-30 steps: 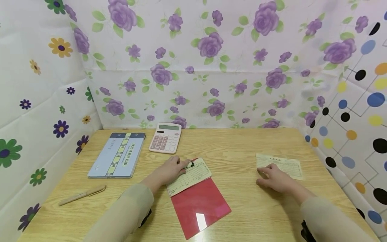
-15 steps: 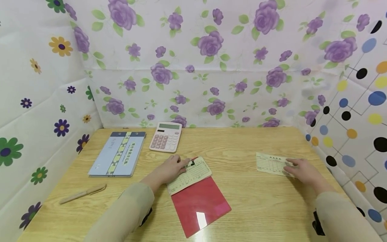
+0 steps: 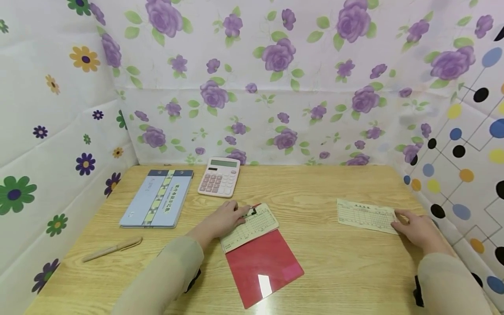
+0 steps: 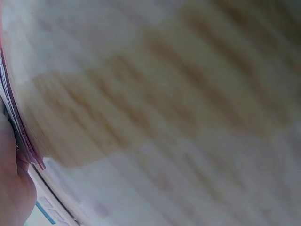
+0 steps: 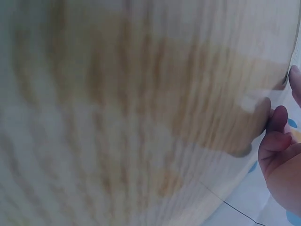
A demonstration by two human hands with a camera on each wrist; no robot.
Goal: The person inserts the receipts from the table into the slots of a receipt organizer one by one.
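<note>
My left hand (image 3: 222, 220) is at the top of a red clipboard (image 3: 264, 269), its fingers bent around the clip (image 3: 251, 211). Under that clip lies a stack of pale green printed slips (image 3: 252, 227), partly covered by the hand. In the left wrist view, the thumb side of the left hand (image 4: 16, 179) shows at the thin layered edge. A single printed slip (image 3: 364, 215) lies flat on the table at right. My right hand (image 3: 417, 227) is at its right end, thumb and fingertips apart at the edge; the right wrist view shows these fingers (image 5: 278, 120) low at the tabletop.
A blue notebook (image 3: 155, 199) with a patterned band lies at the back left, beside a pink and white calculator (image 3: 219, 177). A tan pen (image 3: 112, 249) rests at front left. Patterned cloth (image 3: 252, 87) walls the wooden table (image 3: 307, 188) on three sides.
My right hand has moved right along the single slip, from its left part to its right end, uncovering its print. The left hand stays on the clipboard's clip. The view has shifted slightly.
</note>
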